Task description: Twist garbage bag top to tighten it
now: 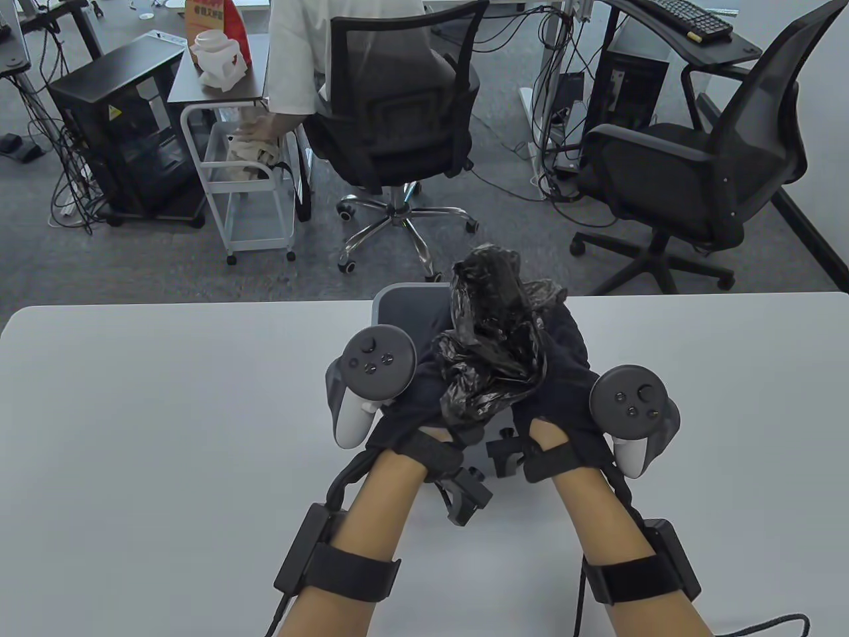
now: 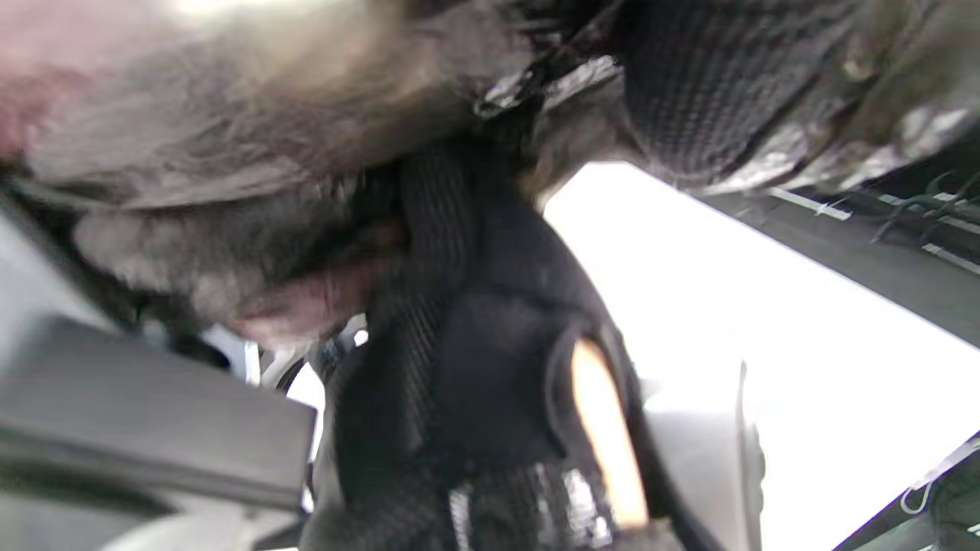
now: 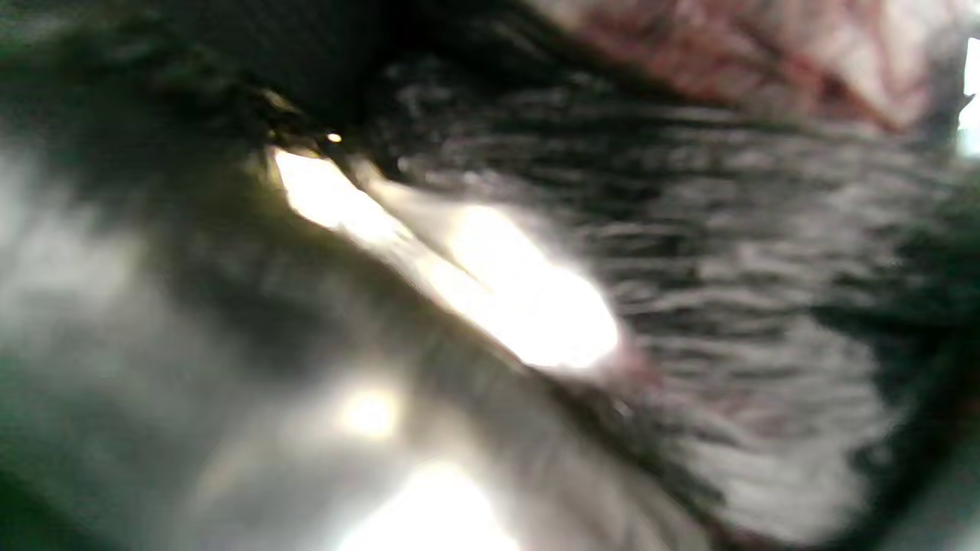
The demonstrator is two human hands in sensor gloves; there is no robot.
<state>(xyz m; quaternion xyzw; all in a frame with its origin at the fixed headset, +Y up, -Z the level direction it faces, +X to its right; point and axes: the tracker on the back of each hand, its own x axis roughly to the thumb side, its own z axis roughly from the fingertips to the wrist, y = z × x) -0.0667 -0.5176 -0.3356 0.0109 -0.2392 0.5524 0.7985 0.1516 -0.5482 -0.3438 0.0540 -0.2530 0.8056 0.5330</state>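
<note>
Two hands: left hand (image 1: pixel 404 405) and right hand (image 1: pixel 564 391) clamp the garbage bag (image 1: pixel 494 332) top
Bag: thin, soft, slippery; grip bunched neck

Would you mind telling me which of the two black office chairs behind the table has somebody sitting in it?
The left chair, directly beyond the garbage bag, holds a person in white; the right chair, beside the keyboard desk, is unoccupied.

Grey carpet (image 1: pixel 166 279) beyond the pale bench (image 1: pixel 166 411); 2 black office chairs (image 1: pixel 398 113), a white trolley (image 1: pixel 249 192), tangled cables (image 1: pixel 564 166).
</note>
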